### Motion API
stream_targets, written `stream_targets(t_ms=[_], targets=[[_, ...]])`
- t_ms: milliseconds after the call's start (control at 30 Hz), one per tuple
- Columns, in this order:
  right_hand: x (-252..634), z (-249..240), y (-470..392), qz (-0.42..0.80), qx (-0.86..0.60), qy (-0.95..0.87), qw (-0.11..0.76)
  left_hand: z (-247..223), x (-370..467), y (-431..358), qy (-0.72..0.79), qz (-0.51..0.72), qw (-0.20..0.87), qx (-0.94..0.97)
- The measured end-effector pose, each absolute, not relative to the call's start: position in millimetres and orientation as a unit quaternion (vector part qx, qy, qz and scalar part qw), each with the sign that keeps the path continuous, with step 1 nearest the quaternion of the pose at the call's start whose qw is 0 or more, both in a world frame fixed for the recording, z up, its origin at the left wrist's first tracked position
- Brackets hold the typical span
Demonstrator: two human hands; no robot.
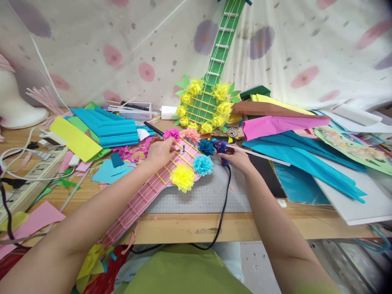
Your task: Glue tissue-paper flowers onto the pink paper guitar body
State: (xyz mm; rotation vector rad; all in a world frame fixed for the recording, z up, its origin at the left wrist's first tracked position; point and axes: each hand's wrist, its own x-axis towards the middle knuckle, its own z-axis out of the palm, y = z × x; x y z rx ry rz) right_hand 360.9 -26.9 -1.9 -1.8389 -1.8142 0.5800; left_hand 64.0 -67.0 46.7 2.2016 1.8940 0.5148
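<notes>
A pink paper guitar (147, 195) lies slanted across the table edge, its body carrying yellow (182, 178), light blue (203, 165), dark blue (206, 147), magenta and peach paper flowers. My left hand (162, 153) rests over the body's left side near the yellow strips, its fingers pressed together; whatever they might hold is too small to make out. In my right hand (235, 157) is a dark blue glue gun (221, 148), with a long white glue stick (260, 154) out of its back. Its nozzle is beside the dark blue flower.
Behind stands a green paper guitar (211, 87) ringed with yellow flowers. Blue crepe paper (107, 124) and a power strip (33, 179) are at left. Coloured paper sheets (284, 122) pile up at right. A black cord (226, 196) hangs over the front edge by the grey cutting mat (196, 202).
</notes>
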Motion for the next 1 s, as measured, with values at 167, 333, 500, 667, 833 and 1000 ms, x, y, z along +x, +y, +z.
stream_targets(t_ms=[167, 333, 500, 667, 833, 1000], targets=[[351.2, 0.3, -24.9, 0.236, -0.678, -0.659, 0.224, 45.8, 65.1, -70.3, 0.638, 0.144, 0.083, 0.752], [345.5, -4.5, -23.2, 0.226, -0.691, -0.653, 0.21, 42.5, 65.8, -71.4, 0.641, 0.136, 0.063, 0.753], [342.2, -1.5, -25.6, 0.229, -0.689, -0.657, 0.206, 42.1, 66.6, -71.6, 0.654, 0.133, 0.061, 0.742], [342.6, 3.2, -30.2, 0.186, -0.702, -0.665, 0.176, 43.7, 66.7, -71.8, 0.67, 0.173, 0.102, 0.715], [344.5, 23.0, -51.4, 0.109, -0.726, -0.674, 0.089, 47.4, 61.2, -68.7, 0.695, 0.24, 0.105, 0.669], [315.9, 51.1, -67.7, 0.218, -0.636, -0.729, 0.127, 50.6, 59.1, -67.2, 0.693, 0.272, 0.131, 0.654]])
